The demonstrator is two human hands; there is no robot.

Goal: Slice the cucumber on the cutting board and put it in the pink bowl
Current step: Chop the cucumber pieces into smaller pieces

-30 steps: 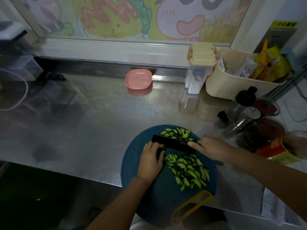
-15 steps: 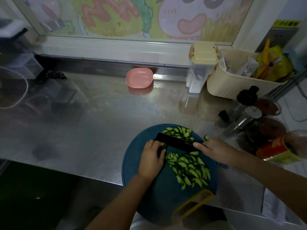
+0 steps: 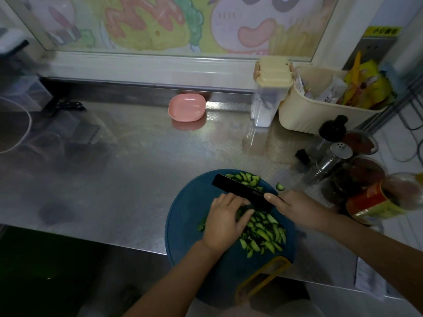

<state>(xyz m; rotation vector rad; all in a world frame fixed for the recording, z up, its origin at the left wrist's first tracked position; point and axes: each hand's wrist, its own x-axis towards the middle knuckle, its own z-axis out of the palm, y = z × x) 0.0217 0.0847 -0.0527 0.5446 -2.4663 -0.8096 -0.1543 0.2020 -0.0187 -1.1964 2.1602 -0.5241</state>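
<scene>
A round blue cutting board (image 3: 185, 216) with a yellow handle lies at the counter's front edge. Cucumber slices (image 3: 263, 234) are piled on its near half, and a smaller heap (image 3: 246, 178) lies behind the blade. My right hand (image 3: 297, 205) grips a black knife (image 3: 242, 191), index finger along the spine, blade across the board. My left hand (image 3: 225, 223) rests flat on the left side of the near pile, fingers curled on cucumber I cannot see clearly. One slice (image 3: 279, 186) lies off the board. The pink bowl (image 3: 187, 107) stands empty at the back.
A clear container with a cream lid (image 3: 270, 92) and a cream basket (image 3: 320, 104) of packets stand back right. Shakers, jars and a can (image 3: 375, 202) crowd the right edge. Another knife (image 3: 68, 105) lies back left. Bare steel counter (image 3: 137, 161) stretches between board and bowl.
The knife has slid toward the board's far edge. My left hand has moved nearer and onto the near pile. One slice now lies off the board to the right.
</scene>
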